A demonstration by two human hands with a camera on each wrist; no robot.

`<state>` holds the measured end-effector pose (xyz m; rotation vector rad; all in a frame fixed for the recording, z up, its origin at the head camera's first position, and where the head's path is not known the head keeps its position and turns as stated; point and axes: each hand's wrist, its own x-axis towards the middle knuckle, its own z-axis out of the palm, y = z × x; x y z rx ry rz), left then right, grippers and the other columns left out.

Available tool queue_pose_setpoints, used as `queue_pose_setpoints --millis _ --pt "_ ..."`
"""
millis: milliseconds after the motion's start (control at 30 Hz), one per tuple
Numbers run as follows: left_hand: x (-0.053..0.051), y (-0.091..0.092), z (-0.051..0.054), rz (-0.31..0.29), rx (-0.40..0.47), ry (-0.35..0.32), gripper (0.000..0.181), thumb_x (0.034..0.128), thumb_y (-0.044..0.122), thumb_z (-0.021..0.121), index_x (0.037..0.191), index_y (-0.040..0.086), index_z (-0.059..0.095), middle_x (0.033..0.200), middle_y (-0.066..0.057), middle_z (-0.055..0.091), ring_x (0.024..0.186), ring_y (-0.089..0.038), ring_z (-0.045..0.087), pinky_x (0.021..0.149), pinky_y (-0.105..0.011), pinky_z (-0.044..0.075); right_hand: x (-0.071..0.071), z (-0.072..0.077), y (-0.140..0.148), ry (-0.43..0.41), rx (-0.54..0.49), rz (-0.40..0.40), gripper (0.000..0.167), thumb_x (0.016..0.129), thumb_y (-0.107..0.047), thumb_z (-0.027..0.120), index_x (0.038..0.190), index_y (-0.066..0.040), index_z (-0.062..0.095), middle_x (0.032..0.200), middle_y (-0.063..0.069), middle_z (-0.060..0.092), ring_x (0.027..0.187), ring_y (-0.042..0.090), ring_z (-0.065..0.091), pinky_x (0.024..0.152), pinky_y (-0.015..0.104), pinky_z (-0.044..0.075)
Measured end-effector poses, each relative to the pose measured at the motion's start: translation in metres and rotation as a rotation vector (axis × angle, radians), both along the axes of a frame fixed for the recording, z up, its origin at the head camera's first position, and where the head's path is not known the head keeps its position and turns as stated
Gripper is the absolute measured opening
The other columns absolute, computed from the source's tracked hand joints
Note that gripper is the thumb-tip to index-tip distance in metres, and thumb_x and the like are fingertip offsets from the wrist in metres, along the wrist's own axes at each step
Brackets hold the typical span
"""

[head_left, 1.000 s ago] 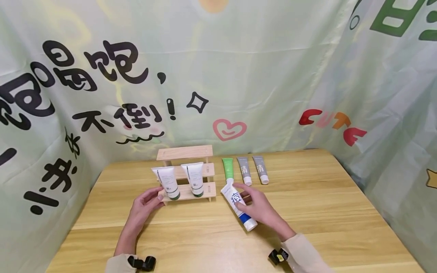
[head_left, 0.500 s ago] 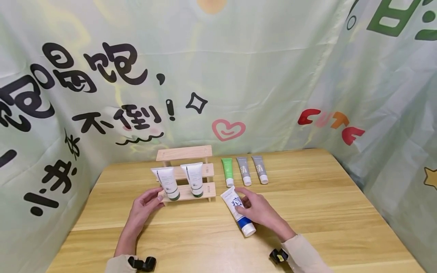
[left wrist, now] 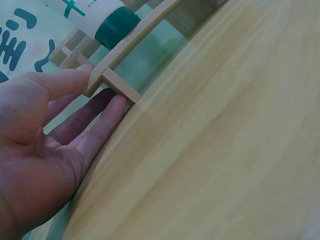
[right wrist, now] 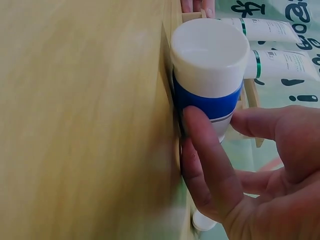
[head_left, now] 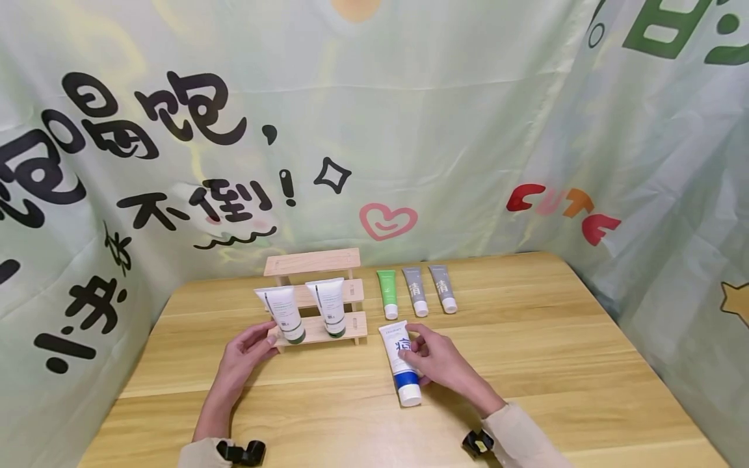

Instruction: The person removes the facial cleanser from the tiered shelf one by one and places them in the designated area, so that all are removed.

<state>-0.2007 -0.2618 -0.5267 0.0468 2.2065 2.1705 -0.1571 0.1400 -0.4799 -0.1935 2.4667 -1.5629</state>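
Observation:
A three-step wooden rack (head_left: 316, 262) stands at the back, two white tubes (head_left: 285, 313) (head_left: 330, 307) upright on its lowest step. My left hand (head_left: 239, 361) holds that step's left end; in the left wrist view, the hand (left wrist: 42, 135) has its thumb on the step (left wrist: 120, 52) and fingers beneath. To the rack's right, my right hand (head_left: 447, 365) grips a white tube with a blue band (head_left: 406, 378), cap towards me. In the right wrist view, the right hand's (right wrist: 265, 175) thumb and fingers lie around this tube (right wrist: 207, 82). Whether it touches the table is unclear.
Behind the right hand, a green tube (head_left: 387, 289) and two grey tubes (head_left: 414, 289) (head_left: 442, 286) lie side by side on the wooden table (head_left: 562, 364). A printed curtain (head_left: 456, 143) hangs around the back and sides.
The blue-banded tube has turned, its cap swinging left and towards me, and its far end has drawn clear of the green tube's cap. My left hand has kept its hold on the rack.

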Motion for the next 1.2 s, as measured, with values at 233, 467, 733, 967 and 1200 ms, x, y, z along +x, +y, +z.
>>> queue_pose_setpoints --millis 233,467,733,967,1200 --pt "-0.001 -0.001 -0.001 -0.001 0.001 0.009 0.048 0.0996 0.009 0.069 0.14 -0.01 0.052 0.135 -0.015 0.058 0.107 -0.013 0.068 0.092 -0.033 0.061 -0.001 -0.003 -0.004 -0.009 -0.004 -0.004 0.06 0.099 -0.016 0.071 0.149 0.004 0.044 0.097 0.012 0.056 0.078 0.021 0.062 0.051 0.037 0.063" --pt "-0.002 -0.001 -0.003 -0.007 0.001 0.025 0.046 0.0998 0.009 0.068 0.14 -0.009 0.054 0.132 -0.009 0.061 0.107 -0.014 0.068 0.091 -0.034 0.061 0.0 -0.003 0.001 -0.014 -0.014 -0.012 0.059 0.099 -0.016 0.071 0.148 0.004 0.044 0.096 0.012 0.058 0.076 0.021 0.063 0.05 0.038 0.063" --pt "-0.002 -0.001 -0.003 -0.001 -0.006 0.012 0.047 0.0997 0.009 0.069 0.14 -0.009 0.053 0.135 -0.014 0.058 0.107 -0.013 0.068 0.092 -0.034 0.061 -0.007 0.01 0.006 0.034 -0.066 -0.05 0.052 0.099 -0.011 0.068 0.146 -0.002 0.049 0.103 0.015 0.06 0.079 0.03 0.066 0.053 0.041 0.064" --pt "-0.001 0.0 -0.003 -0.001 -0.003 0.019 0.045 0.1003 0.007 0.067 0.14 -0.011 0.053 0.138 -0.026 0.055 0.105 -0.013 0.068 0.09 -0.031 0.062 -0.013 0.025 -0.001 0.114 -0.161 -0.002 0.045 0.1 -0.007 0.067 0.143 -0.007 0.053 0.112 0.019 0.061 0.09 0.04 0.065 0.059 0.045 0.065" --pt "0.0 0.0 -0.001 -0.001 0.001 0.02 0.046 0.1004 0.007 0.067 0.14 -0.011 0.052 0.138 -0.026 0.055 0.106 -0.012 0.068 0.09 -0.031 0.061 -0.024 0.031 -0.016 0.234 -0.242 0.037 0.046 0.098 -0.006 0.07 0.141 -0.007 0.054 0.117 0.023 0.061 0.101 0.04 0.065 0.069 0.04 0.066"
